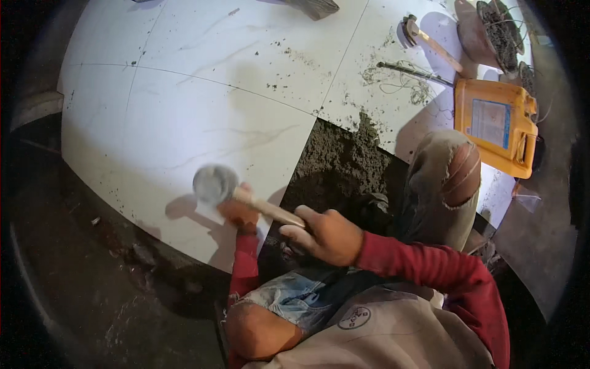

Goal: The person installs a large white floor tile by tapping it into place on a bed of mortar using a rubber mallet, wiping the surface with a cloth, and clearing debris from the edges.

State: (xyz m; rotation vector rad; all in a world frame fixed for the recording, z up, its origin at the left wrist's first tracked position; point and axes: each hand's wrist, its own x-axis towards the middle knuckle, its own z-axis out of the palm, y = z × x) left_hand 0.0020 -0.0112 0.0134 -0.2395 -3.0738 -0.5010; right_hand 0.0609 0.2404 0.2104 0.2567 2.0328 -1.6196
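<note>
My right hand (pixel 335 237) is closed around the wooden handle of a mallet (pixel 215 184). The mallet's round, pale grey head is slightly blurred and hangs over a large white floor tile (pixel 184 123), casting a shadow on it. Behind the handle, my left hand (pixel 239 214) is low at the tile's near right edge, beside the mallet head. The handle and blur hide most of its fingers, so I cannot make out whether it grips anything. Right of this tile lies a patch of dark, rough mortar (pixel 338 154) between the laid tiles and my bent legs.
A yellow jerrycan (pixel 491 126) lies on the tiles at the right. Beyond it are a hammer with a wooden handle (pixel 433 46), a thin dark rod (pixel 415 72) and a bucket of mortar (pixel 479 37). Mortar crumbs dot the tiles. Dark rough ground (pixel 123 258) borders the near left edge.
</note>
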